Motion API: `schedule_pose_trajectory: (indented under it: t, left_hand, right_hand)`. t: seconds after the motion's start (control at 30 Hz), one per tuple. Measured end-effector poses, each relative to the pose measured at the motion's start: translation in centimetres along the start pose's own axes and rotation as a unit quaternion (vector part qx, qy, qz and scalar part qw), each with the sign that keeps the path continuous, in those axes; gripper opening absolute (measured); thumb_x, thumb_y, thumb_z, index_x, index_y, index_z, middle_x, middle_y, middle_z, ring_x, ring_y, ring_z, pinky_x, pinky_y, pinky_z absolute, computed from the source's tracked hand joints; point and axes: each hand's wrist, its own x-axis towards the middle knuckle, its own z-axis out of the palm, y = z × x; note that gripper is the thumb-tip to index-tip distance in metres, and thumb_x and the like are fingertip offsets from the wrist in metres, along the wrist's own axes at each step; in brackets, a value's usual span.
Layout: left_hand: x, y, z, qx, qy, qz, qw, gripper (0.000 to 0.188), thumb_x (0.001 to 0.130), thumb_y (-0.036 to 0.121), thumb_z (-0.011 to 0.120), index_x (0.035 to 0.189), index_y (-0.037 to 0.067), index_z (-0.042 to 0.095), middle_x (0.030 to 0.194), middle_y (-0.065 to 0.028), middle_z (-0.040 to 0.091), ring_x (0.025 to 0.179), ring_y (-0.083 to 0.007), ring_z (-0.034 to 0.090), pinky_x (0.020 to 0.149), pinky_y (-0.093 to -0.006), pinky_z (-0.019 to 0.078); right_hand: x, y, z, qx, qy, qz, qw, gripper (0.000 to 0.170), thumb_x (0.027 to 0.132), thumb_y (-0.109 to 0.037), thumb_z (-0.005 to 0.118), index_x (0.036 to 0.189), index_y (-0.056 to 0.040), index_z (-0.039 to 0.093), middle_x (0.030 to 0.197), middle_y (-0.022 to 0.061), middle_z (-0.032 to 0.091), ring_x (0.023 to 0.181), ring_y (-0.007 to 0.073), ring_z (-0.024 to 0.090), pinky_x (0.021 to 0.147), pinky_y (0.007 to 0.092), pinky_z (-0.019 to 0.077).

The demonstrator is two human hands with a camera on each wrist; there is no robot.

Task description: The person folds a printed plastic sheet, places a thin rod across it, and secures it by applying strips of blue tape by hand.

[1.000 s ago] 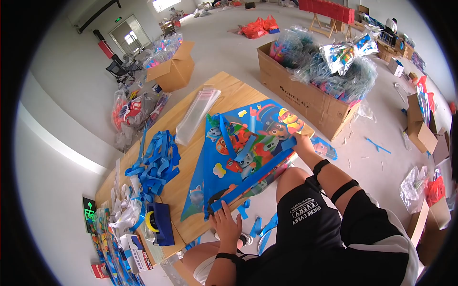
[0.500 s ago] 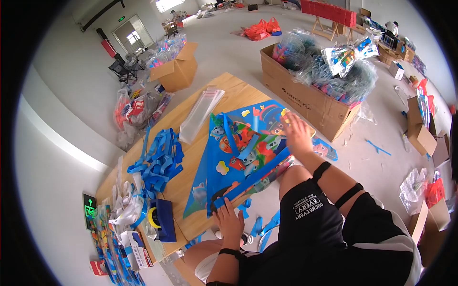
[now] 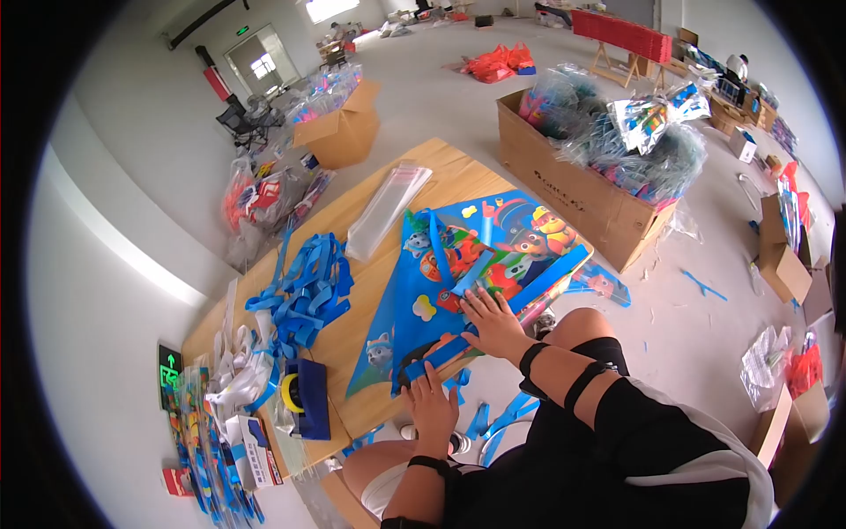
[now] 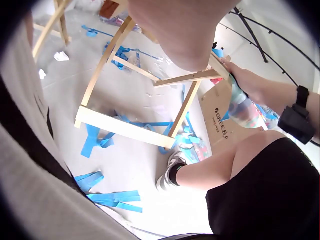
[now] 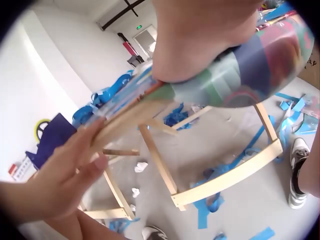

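Observation:
A blue printed sheet with cartoon dogs, triangular in outline, lies on the wooden table. Along its near edge runs a flat blue strip. My right hand rests flat with fingers spread over the strip's middle. Near the strip's left end, my left hand touches it with fairly straight fingertips. In the right wrist view, the left hand has its thumb below the table edge. A loose blue ribbon piece lies on the print, beyond the right fingers.
On the table lie clear plastic sleeves, a heap of blue ribbons and a tape dispenser. Beyond it stands a large carton of wrapped goods. Wooden legs and ribbon scraps show beneath.
My right hand has let go of the strip's right end, lifted, and moved left along the edge towards the left hand. The left hand has stayed at the strip's left end.

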Motion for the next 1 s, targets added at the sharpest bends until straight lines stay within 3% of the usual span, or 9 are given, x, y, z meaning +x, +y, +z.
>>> schedule_pose_trajectory:
  t: [0.1, 0.23, 0.33, 0.5, 0.7, 0.83, 0.9, 0.93, 1.0]
  left_hand:
    - [0.3, -0.2, -0.9, -0.02, 0.006, -0.006, 1.0, 0.089, 0.095, 0.036, 0.074, 0.166, 0.0, 0.035, 0.139, -0.0215, 0.059, 0.134, -0.041, 0.054, 0.12, -0.0645, 0.0323]
    - [0.7, -1.7, -2.9, -0.051, -0.06, 0.028, 0.997, 0.088, 0.095, 0.032, 0.072, 0.169, 0.006, 0.031, 0.141, -0.021, 0.058, 0.136, -0.0388, 0.053, 0.118, -0.0644, 0.0315]
    - [1.2, -2.8, -4.6, -0.062, -0.045, 0.084, 0.993, 0.083, 0.096, 0.023, 0.07, 0.169, 0.009, 0.033, 0.141, -0.0192, 0.059, 0.136, -0.0365, 0.053, 0.119, -0.0619, 0.0318]
    - [1.6, -3.2, -7.7, -0.126, -0.103, 0.177, 0.971, 0.073, 0.096, 0.012, 0.067, 0.164, 0.008, 0.041, 0.144, -0.0174, 0.06, 0.138, -0.0346, 0.054, 0.124, -0.0565, 0.0299]
    - [0.8, -2.5, -5.9, -0.028, -0.032, 0.125, 0.991, 0.065, 0.095, 0.015, 0.069, 0.157, 0.007, 0.051, 0.146, -0.0179, 0.06, 0.14, -0.034, 0.053, 0.127, -0.0561, 0.029]
    - [0.9, -2.0, -4.6, -0.024, -0.045, 0.117, 0.992, 0.06, 0.093, 0.019, 0.072, 0.151, 0.01, 0.059, 0.153, -0.0165, 0.057, 0.143, -0.0318, 0.053, 0.128, -0.0548, 0.0293]
    - [1.2, -2.2, -4.4, -0.093, 0.001, 0.193, 0.977, 0.055, 0.091, 0.018, 0.076, 0.144, 0.011, 0.063, 0.152, -0.0161, 0.057, 0.139, -0.0341, 0.055, 0.123, -0.0555, 0.0352]
    - [1.2, -2.7, -4.0, -0.093, 0.001, 0.193, 0.977, 0.055, 0.091, 0.018, 0.076, 0.144, 0.011, 0.063, 0.152, -0.0161, 0.057, 0.139, -0.0341, 0.055, 0.123, -0.0555, 0.0352]
    - [1.5, -4.0, -3.6, -0.223, -0.061, 0.151, 0.961, 0.054, 0.086, 0.014, 0.081, 0.138, 0.011, 0.067, 0.149, -0.0142, 0.06, 0.134, -0.0355, 0.058, 0.119, -0.0536, 0.0382]
  right_hand:
    - [0.1, 0.1, 0.3, -0.003, 0.011, -0.002, 1.0, 0.08, 0.106, -0.062, 0.05, 0.169, -0.0142, 0.037, 0.177, 0.0091, 0.031, 0.164, 0.0324, 0.025, 0.133, 0.0553, 0.017]
    - [0.1, 0.2, 0.5, 0.011, 0.019, -0.002, 1.0, 0.081, 0.103, -0.06, 0.055, 0.168, -0.0141, 0.038, 0.176, 0.009, 0.033, 0.164, 0.0318, 0.026, 0.132, 0.0555, 0.0177]
    - [0.1, 0.1, 0.2, 0.015, 0.007, -0.001, 1.0, 0.081, 0.104, -0.06, 0.055, 0.169, -0.014, 0.037, 0.177, 0.0093, 0.031, 0.164, 0.0318, 0.025, 0.133, 0.0557, 0.0166]
    - [0.1, 0.1, 0.2, 0.019, 0.0, 0.001, 1.0, 0.082, 0.104, -0.059, 0.055, 0.169, -0.014, 0.036, 0.177, 0.0096, 0.029, 0.165, 0.0317, 0.024, 0.133, 0.0556, 0.0161]
    - [-0.1, 0.1, 0.3, 0.017, 0.015, 0.001, 1.0, 0.081, 0.104, -0.059, 0.055, 0.168, -0.0139, 0.037, 0.177, 0.0094, 0.03, 0.164, 0.0317, 0.024, 0.133, 0.0555, 0.0169]
    - [0.1, 0.1, 0.2, 0.021, 0.011, 0.002, 1.0, 0.08, 0.104, -0.059, 0.055, 0.168, -0.0139, 0.038, 0.177, 0.0094, 0.03, 0.164, 0.0318, 0.024, 0.133, 0.0556, 0.0166]
    - [0.1, 0.0, 0.2, 0.023, 0.009, 0.003, 1.0, 0.08, 0.104, -0.059, 0.055, 0.168, -0.0139, 0.038, 0.177, 0.0094, 0.03, 0.164, 0.0318, 0.024, 0.133, 0.0557, 0.0165]
    - [0.1, 0.0, 0.2, 0.022, 0.008, 0.003, 1.0, 0.08, 0.104, -0.059, 0.055, 0.168, -0.014, 0.037, 0.177, 0.0093, 0.029, 0.164, 0.0318, 0.024, 0.133, 0.0556, 0.0163]
    - [0.1, 0.0, 0.1, 0.021, 0.006, 0.005, 1.0, 0.081, 0.104, -0.059, 0.055, 0.168, -0.0141, 0.037, 0.177, 0.0093, 0.029, 0.164, 0.0319, 0.024, 0.133, 0.0555, 0.0161]
